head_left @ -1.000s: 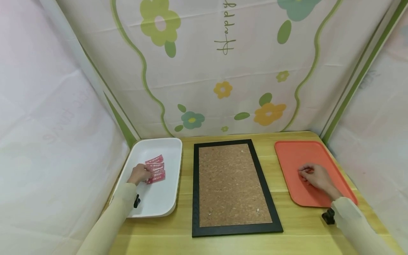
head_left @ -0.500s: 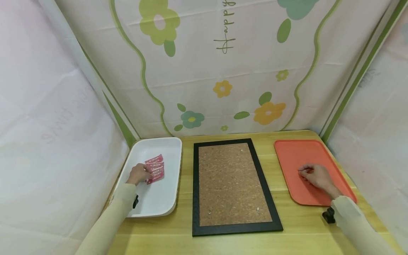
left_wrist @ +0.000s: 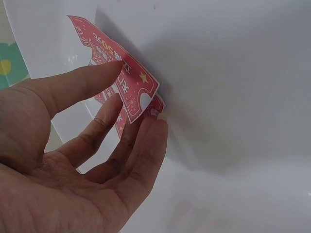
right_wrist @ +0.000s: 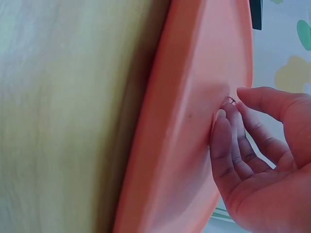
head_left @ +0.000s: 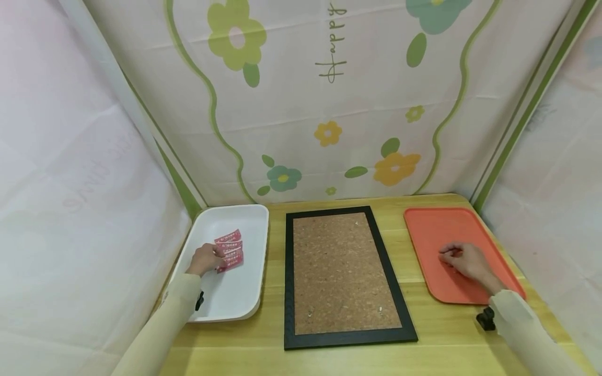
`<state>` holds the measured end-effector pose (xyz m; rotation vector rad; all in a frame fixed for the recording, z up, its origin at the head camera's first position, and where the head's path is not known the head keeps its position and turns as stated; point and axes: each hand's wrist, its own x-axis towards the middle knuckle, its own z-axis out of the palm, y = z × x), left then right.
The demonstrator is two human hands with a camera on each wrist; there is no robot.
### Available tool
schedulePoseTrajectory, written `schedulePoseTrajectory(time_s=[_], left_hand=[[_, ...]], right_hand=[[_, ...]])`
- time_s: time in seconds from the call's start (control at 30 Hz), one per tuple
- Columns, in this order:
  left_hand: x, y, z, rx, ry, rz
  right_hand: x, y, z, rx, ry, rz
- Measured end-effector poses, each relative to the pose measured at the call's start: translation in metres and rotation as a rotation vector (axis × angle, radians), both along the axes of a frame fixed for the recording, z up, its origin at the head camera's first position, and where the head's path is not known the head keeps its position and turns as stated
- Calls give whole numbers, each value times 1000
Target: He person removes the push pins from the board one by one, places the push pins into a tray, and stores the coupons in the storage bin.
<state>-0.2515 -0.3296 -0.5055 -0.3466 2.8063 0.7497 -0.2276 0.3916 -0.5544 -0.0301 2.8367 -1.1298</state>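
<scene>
In the head view my left hand is in the white tray, at a stack of overlapping red printed coupons. The left wrist view shows the thumb on the top face of one coupon, its fingers curled beneath, pinching it; more coupons lie partly hidden behind. On the right, my right hand is low over the orange tray. Close by its thumb and fingertips, in the right wrist view, is a tiny shiny pin-like piece, apparently pinched; its exact shape is too small to tell.
Between the trays a cork board in a black frame lies on the wooden table. Small shiny bits, such as one bit, sit near several of its corners. Flowered fabric stands behind and at both sides.
The coupon under my left fingers has tilted and shifted slightly among the others. My right hand has stayed nearly still over the orange tray.
</scene>
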Motion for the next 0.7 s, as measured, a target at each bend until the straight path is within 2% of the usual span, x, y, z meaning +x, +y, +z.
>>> schedulePoseTrajectory(time_s=[0.23,0.37,0.53,0.7], left_hand=[[5,-2,6,-1,17,-20],[9,0,11,-26,21,-27],[11,7,22,-65,78,-51],[14,17,28,-52,100,-46]], right_hand=[[2,-1,8,-36,28,7],[3,-4,13,-1,70,7],[4,-12,22,48,131,13],[7,-24,30,42,159,41]])
